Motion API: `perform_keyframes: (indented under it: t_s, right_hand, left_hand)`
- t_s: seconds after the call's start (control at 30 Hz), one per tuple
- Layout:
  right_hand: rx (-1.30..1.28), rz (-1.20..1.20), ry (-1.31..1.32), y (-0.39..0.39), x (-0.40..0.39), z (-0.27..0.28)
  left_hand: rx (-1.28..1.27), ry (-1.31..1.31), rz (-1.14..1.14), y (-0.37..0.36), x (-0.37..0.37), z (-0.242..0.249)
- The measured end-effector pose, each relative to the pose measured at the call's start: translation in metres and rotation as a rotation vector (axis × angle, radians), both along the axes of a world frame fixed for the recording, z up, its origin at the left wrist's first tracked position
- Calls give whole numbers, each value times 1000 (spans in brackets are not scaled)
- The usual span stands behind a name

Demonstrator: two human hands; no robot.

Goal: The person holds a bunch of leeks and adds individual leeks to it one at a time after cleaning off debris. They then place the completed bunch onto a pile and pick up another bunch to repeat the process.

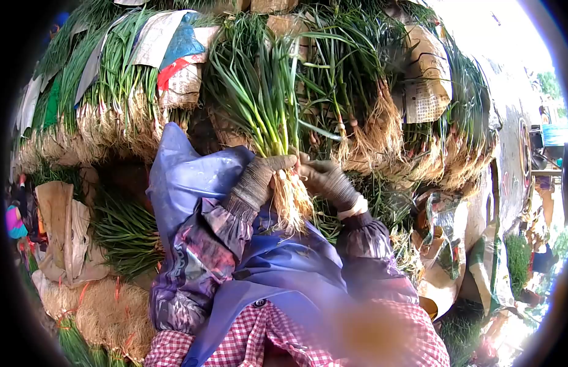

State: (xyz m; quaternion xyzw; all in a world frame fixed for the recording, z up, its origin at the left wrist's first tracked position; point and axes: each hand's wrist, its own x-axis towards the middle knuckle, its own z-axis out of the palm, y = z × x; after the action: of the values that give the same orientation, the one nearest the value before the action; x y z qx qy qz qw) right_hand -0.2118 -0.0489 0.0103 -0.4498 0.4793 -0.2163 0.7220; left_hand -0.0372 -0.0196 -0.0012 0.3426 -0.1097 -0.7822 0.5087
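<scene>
A bunch of green garlic [269, 116] stands upright in front of my chest, leaves up and pale roots hanging down over my lap. My left hand [259, 180], in a grey-brown glove, is closed around the base of the stalks, its thumb lying across them. From the other side my gloved right hand [330, 181] has its fingers pinched at a stalk by the right edge of the bunch. What exactly lies between those fingertips is partly hidden. Below both hands a blue plastic apron [284, 257] covers my lap.
Heaped green garlic with roots [122, 116] forms a tall bank ahead, with sacking and cardboard [426, 73] among it. Tied bundles [106, 312] lie at the lower left, near more loose leaves [128, 229]. Torn sacks [443, 238] stand at the right. A blurred smear covers the lower right.
</scene>
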Motion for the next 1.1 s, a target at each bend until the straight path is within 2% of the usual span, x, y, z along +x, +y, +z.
perform_keyframes:
  t_s: [0.03,0.07,0.1,0.17,0.2,0.23,0.27,0.3,0.33,0.37,0.47,0.57,0.6,0.63,0.7,0.73,0.77,0.87,0.9,0.97,1.03,1.1]
  right_hand:
    - [-49,14,106,-11,1,24]
    - [-197,-30,110,-24,-9,7]
    - [-178,-31,329,-40,-14,15]
    - [-438,-118,303,-52,6,2]
    - [-445,-37,289,-52,20,6]
    - [-346,-67,198,-55,29,-20]
    - [-506,-166,266,-50,42,-22]
    - [-484,-303,153,-44,46,-21]
    - [-473,-435,36,-37,49,-21]
    - [-285,-531,-58,-33,48,-7]
    - [-141,-592,-107,-24,50,-29]
    - [-472,-569,-58,-41,59,-37]
    - [-446,-545,-134,-47,68,-36]
    - [-282,-751,-151,-55,73,-33]
    - [-155,-1002,-61,-82,55,-38]
    - [-294,-778,-2,-95,39,-70]
    - [-181,-552,34,-93,35,-52]
    - [-202,-104,-264,-74,43,-24]
    - [-205,-23,-234,-74,47,-25]
    - [-207,-79,-276,-70,66,-26]
    - [-283,-78,-55,-62,61,-19]
    - [-337,70,144,-46,34,-20]
  left_hand:
    - [4,-45,8,0,1,0]
    - [13,-88,14,2,0,0]
    - [15,-109,13,3,-2,1]
    - [8,-152,9,4,-4,4]
    - [19,-190,-50,4,-1,-2]
    - [21,-193,-26,3,-1,-2]
    - [26,-197,1,3,-1,-1]
    - [36,-201,33,4,1,0]
    - [-12,-74,150,6,-2,0]
    - [10,-10,125,6,2,-1]
    - [39,140,68,2,4,-2]
    - [4,188,46,5,4,3]
    - [-23,221,26,4,7,3]
    - [-54,252,10,2,9,2]
    - [-40,290,50,7,10,6]
    - [-46,297,49,8,13,7]
    - [-52,315,45,9,12,6]
    - [-47,319,78,6,9,4]
    - [-66,316,55,5,9,2]
    - [-101,303,17,5,12,-2]
    - [-68,255,35,6,14,3]
    - [-32,157,72,9,12,5]
